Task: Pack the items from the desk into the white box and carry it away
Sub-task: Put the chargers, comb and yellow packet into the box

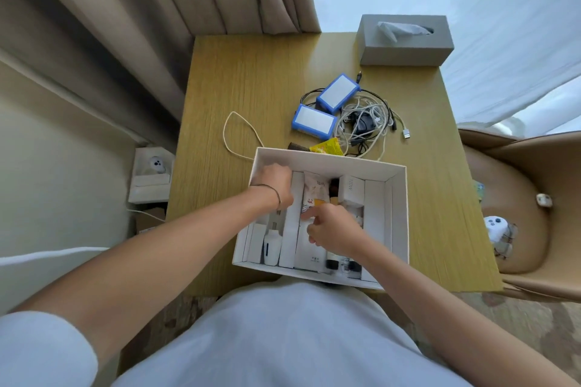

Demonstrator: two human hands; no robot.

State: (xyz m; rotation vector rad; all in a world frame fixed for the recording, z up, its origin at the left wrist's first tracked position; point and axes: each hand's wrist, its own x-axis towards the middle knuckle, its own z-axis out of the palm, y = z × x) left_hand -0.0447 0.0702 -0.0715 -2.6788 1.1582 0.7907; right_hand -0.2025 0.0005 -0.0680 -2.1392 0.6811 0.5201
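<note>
While both hands work inside: white box [396, 207] sits at the counter's near edge, lid off, packed with upright cartons and bottles.
Counter: wood-grain counter [251, 88], curtain behind it, tan chair at its right side.
Tissue box: grey tissue box [405, 47] at the far right corner, a tissue sticking up.
Cables: tangle of white and black cables [366, 122] just beyond the box's far wall.
Blue cases: two blue-edged cases [338, 93], [313, 121] beside the tangle, left of it.
Left hand: left hand [275, 184] in the box's far left corner, fingers curled downward; what they hold, cannot tell.
Right hand: right hand [333, 226] mid-box, fingers pinching a printed white packet [314, 195].
Yellow wrapper: yellow wrapper [327, 146] against the box's far wall, outside.
</note>
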